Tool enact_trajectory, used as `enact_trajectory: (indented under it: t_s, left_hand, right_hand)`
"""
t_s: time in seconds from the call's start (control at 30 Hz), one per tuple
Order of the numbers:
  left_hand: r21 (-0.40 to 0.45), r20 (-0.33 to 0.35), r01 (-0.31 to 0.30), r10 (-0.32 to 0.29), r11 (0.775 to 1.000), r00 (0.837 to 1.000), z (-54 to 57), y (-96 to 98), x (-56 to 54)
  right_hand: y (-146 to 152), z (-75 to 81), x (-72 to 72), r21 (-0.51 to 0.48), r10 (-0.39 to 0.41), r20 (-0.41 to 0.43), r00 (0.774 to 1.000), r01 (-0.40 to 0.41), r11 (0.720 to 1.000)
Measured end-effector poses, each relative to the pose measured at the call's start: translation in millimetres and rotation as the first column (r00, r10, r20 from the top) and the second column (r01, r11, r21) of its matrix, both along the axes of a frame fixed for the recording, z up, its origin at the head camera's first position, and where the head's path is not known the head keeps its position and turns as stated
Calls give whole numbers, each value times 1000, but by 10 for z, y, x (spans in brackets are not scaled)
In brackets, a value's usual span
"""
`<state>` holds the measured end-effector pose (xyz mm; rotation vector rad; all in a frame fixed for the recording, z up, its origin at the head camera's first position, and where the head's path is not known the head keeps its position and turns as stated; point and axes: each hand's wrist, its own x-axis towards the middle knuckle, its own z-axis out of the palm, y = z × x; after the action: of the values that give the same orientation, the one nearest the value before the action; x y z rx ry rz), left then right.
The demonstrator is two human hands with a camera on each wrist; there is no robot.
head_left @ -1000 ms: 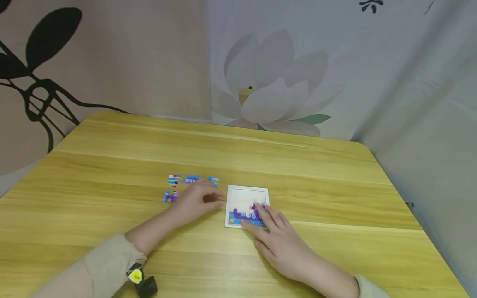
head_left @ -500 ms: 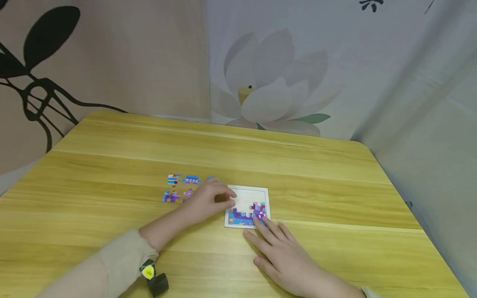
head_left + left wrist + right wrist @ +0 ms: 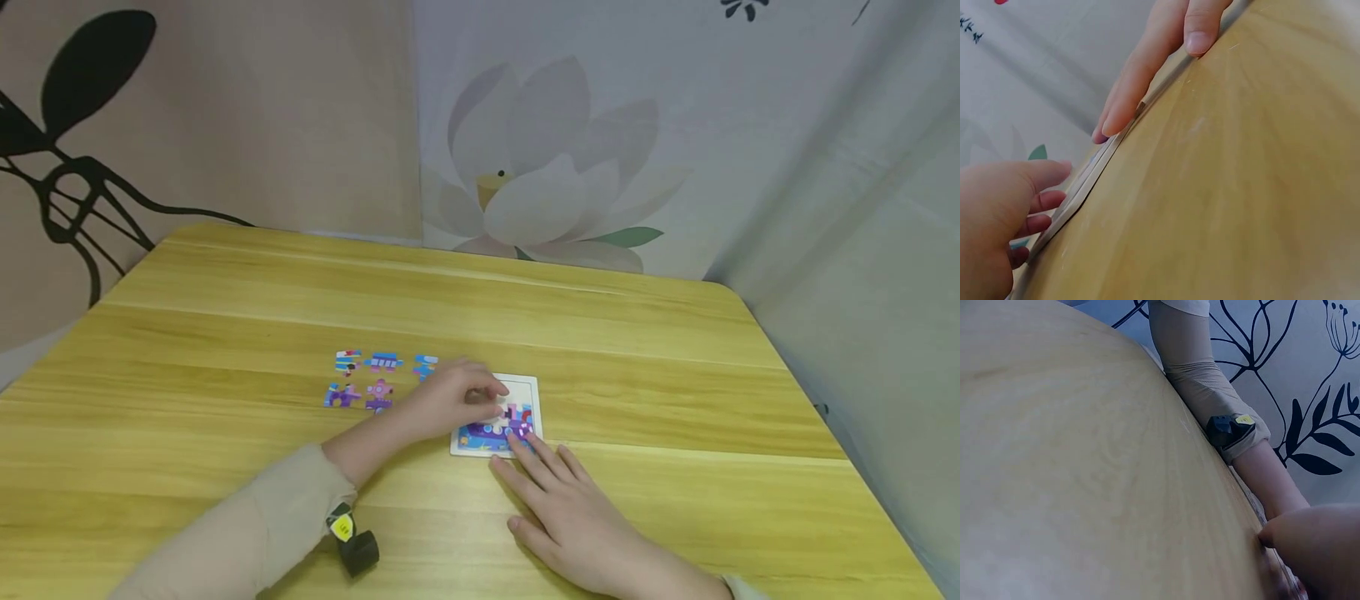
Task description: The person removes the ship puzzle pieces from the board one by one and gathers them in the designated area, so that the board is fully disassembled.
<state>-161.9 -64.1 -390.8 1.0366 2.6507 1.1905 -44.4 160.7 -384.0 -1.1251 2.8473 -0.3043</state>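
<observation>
A white square puzzle tray (image 3: pixel 536 392) lies on the table, its lower part filled with joined purple and blue jigsaw pieces (image 3: pixel 480 440). My left hand (image 3: pixel 448 402) hovers over the tray's left and middle part, fingers loosely bent and thumb apart from them. Nothing shows between them in the left wrist view, where the left hand (image 3: pixel 994 212) is beside the tray's edge (image 3: pixel 1082 197). My right hand (image 3: pixel 570 508) is spread flat, fingertips at the tray's lower right corner. The left hand covers part of the tray.
Loose jigsaw pieces lie left of the tray: a purple one (image 3: pixel 342 396), a pink and purple one (image 3: pixel 378 393), a blue one with windows (image 3: pixel 385 362) and others. The wooden table (image 3: pixel 600 350) ends at a curtain (image 3: pixel 337 125) behind.
My left hand has moved right, from beside the loose pieces to over the tray, uncovering more of them. The right hand has drawn back slightly from the joined pieces toward the tray's lower edge.
</observation>
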Motion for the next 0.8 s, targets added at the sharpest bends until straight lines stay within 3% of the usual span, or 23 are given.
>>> enact_trajectory:
  t_s: [0.2,0.37,0.8]
  left_hand:
    - [-36,-20,42,-43,998,999,16,96,-55]
    - [-79,-27,42,-44,996,999,25,160,-90]
    - [-70,20,-7,8,998,1000,60,254,-89]
  right_hand:
    - [-7,-20,-12,-1,-15,-6,1000,15,1000]
    - [-17,-25,-21,-3,-24,-15,1000,24,1000]
    - [-55,-18,-13,8,-58,-6,998,58,998]
